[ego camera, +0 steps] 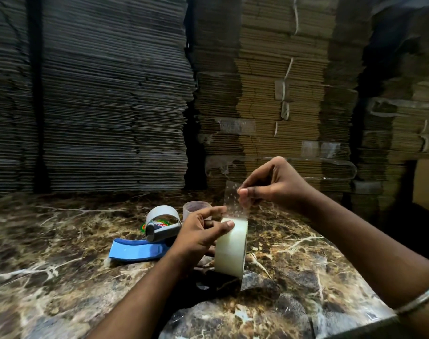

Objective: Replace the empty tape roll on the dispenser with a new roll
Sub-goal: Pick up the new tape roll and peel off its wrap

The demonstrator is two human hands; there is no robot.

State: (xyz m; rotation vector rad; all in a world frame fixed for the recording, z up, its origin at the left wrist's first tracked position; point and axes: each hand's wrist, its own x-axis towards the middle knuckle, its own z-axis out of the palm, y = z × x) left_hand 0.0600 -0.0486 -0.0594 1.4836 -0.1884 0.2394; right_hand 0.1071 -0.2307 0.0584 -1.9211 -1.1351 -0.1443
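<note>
A new roll of clear tape (231, 248) stands on edge above the marble table, held by my left hand (203, 237) with thumb on its top and fingers on its side. My right hand (265, 184) pinches the tape's loose end (233, 201), a clear strip pulled straight up from the roll. To the left, the tape dispenser (140, 248) lies on the table with its blue handle and grey roller. An empty cardboard core (162, 212) sits upright just behind it.
A small translucent cup (196, 207) stands behind my left hand. The marble table (61, 277) ends at an edge on the right and near right. Tall stacks of flattened cardboard (110, 94) wall off the back, with loose tape strips (331, 165) stuck to them.
</note>
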